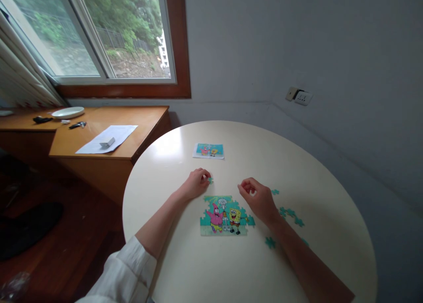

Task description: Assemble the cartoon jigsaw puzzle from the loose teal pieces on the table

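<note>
A partly joined jigsaw puzzle (216,229) lies on the round table, showing a pink starfish, a teal squid-like figure and a yellow sponge character. Its right and upper edges are uneven. Beyond its upper left corner, my left hand (197,182) pinches a small teal puzzle piece (210,180) between thumb and fingertips. My right hand (259,196) hovers by the puzzle's upper right, thumb and forefinger pressed together; whether anything is between them is too small to tell. Loose teal puzzle pieces (270,242) lie around my right forearm, which partly covers some.
A picture card (208,151) with the same characters lies farther back on the white round table (198,272). To the left stands a wooden desk (145,122) with paper (122,133), a small white box (107,142) and a white plate (68,112). Walls and a window border the table.
</note>
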`<state>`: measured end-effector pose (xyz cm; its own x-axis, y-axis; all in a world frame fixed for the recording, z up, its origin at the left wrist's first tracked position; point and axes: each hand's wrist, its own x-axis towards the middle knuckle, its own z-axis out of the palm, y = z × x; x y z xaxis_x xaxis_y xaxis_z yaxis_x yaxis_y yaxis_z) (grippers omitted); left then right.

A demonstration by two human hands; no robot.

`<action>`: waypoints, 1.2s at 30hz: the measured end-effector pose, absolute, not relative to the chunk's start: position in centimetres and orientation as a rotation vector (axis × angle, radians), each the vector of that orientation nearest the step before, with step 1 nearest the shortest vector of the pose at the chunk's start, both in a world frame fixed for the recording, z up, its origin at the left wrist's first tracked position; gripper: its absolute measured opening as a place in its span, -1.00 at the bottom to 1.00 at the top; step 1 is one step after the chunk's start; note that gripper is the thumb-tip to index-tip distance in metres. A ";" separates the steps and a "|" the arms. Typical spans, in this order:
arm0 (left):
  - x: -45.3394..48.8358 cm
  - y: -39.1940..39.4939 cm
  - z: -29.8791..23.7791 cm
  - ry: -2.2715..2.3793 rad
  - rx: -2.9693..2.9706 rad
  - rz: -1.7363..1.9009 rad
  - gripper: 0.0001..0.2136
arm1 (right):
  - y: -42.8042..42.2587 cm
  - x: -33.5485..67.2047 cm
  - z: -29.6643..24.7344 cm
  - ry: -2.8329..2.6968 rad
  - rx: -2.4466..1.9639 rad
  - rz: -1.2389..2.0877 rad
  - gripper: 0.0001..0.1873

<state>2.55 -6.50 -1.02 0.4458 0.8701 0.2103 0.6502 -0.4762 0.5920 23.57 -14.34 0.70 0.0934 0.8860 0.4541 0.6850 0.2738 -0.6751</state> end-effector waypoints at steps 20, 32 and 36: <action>2.6 -6.4 -1.3 1.276 2.319 0.686 -0.77 | -14.4 23.4 0.8 -1.642 -1.462 0.304 -0.83; 2.7 -6.8 -0.9 1.261 2.253 0.679 -0.85 | -14.3 23.5 0.8 -1.664 -1.451 0.320 -0.84; 2.6 -7.1 -0.4 1.223 2.130 0.724 -0.84 | -14.5 23.4 0.9 -1.673 -1.446 0.344 -0.84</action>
<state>2.64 -7.09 -0.43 0.4343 0.8846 0.1696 0.5746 -0.4171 0.7042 23.36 -14.48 0.90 0.0571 0.9026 0.4266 0.6610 0.2861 -0.6937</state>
